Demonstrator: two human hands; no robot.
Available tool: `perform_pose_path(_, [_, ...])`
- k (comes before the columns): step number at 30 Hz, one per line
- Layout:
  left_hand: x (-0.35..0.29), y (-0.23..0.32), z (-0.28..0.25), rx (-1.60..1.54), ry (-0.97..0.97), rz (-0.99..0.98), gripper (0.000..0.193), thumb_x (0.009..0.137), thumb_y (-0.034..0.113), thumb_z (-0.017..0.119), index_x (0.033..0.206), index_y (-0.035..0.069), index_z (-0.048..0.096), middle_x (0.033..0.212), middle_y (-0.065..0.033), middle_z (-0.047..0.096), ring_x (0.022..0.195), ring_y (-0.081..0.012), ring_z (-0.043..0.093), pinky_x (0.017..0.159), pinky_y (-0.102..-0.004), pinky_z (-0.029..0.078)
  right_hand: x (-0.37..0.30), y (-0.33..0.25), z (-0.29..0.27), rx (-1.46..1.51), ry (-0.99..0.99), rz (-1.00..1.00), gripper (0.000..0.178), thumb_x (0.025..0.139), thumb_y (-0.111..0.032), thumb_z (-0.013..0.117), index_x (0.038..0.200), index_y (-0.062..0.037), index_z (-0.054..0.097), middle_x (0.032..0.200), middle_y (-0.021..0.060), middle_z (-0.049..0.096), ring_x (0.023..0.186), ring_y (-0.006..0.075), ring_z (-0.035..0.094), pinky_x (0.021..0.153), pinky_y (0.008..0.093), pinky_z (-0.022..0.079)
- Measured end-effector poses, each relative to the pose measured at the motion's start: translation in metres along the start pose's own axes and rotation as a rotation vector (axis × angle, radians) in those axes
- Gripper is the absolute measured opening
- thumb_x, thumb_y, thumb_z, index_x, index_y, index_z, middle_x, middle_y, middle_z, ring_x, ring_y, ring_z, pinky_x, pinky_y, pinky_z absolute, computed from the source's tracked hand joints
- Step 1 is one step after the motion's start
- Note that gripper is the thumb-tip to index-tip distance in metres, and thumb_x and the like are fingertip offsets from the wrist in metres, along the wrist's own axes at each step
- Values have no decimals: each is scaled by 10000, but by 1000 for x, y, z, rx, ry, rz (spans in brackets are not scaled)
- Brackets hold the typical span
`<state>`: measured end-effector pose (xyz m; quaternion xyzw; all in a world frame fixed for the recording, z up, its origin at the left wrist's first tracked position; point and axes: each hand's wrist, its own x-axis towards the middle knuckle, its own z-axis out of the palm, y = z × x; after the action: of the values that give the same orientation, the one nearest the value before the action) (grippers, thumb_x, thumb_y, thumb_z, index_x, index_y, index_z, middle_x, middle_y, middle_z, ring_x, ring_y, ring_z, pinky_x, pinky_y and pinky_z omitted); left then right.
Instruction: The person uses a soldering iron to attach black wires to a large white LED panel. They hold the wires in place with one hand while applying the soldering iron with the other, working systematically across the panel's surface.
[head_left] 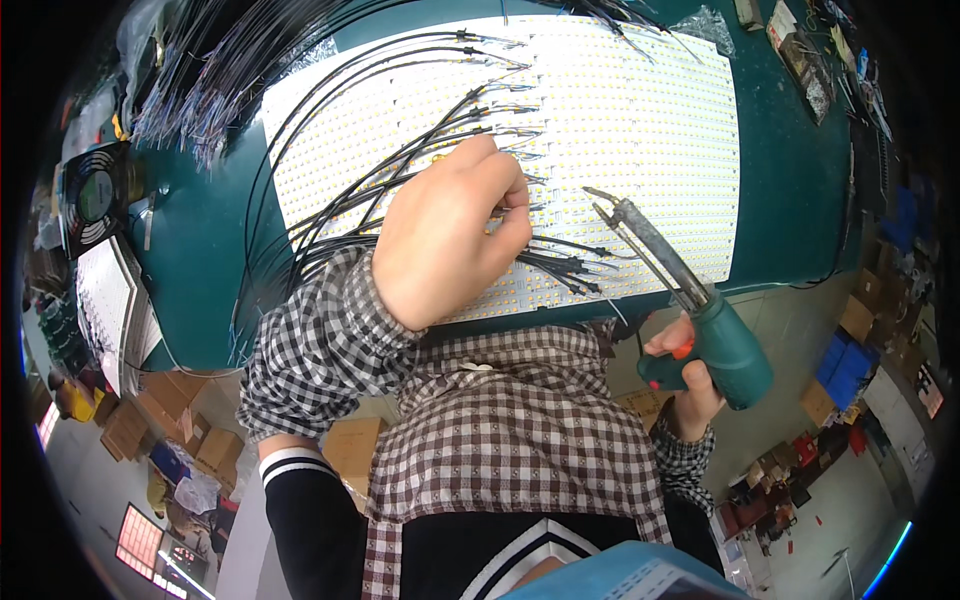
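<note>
My left hand (455, 230) is over the middle of a white board (640, 130) covered in rows of small yellow LEDs. Its thumb and forefinger are pinched together; what lies between them is mostly hidden, though thin wire ends are close by. Several black cables (350, 205) run in from the left, passing under this hand, with their stripped ends along the board's central seam. In my right hand (690, 375) is a green soldering gun (735, 350), held by its handle below the board's right part. Its metal tip (605, 200) points up and left, above the LEDs.
The board lies on a dark green table (790, 190). A thick bundle of loose wires (215, 90) covers the far left, near a small black fan (97, 197). Stacked white boards (115, 310) stand at the left edge. Cardboard boxes (175, 400) are on the floor.
</note>
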<state>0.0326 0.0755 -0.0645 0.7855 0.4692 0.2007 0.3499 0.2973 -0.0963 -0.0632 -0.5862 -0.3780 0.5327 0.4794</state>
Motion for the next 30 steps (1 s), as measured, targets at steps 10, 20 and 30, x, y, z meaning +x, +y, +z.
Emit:
perform_pose_path(10, [0, 1, 3, 27, 14, 36, 105, 813, 40, 691, 843, 21, 592, 855, -147, 574, 776, -365, 614, 662, -451, 513, -5, 14, -7, -17, -22, 42, 639, 781, -170, 914, 1270, 98, 602, 941, 127, 745, 884, 209, 734, 844, 348, 606])
perform_pose_path(20, [1, 2, 3, 66, 25, 28, 99, 814, 24, 709, 857, 38, 621, 852, -100, 599, 677, -271, 622, 608, -363, 502, -3, 22, -7, -75, -43, 34, 658, 764, -163, 925, 1278, 102, 612, 923, 93, 756, 873, 169, 740, 809, 305, 601])
perform_pose_path(30, [1, 1, 3, 66, 30, 32, 107, 811, 16, 710, 853, 39, 614, 843, -93, 590, 650, -254, 607, 591, -356, 492, -2, 20, -4, -117, -42, 35, 645, 766, -157, 919, 1269, 107, 614, 916, 97, 755, 867, 162, 740, 807, 308, 603])
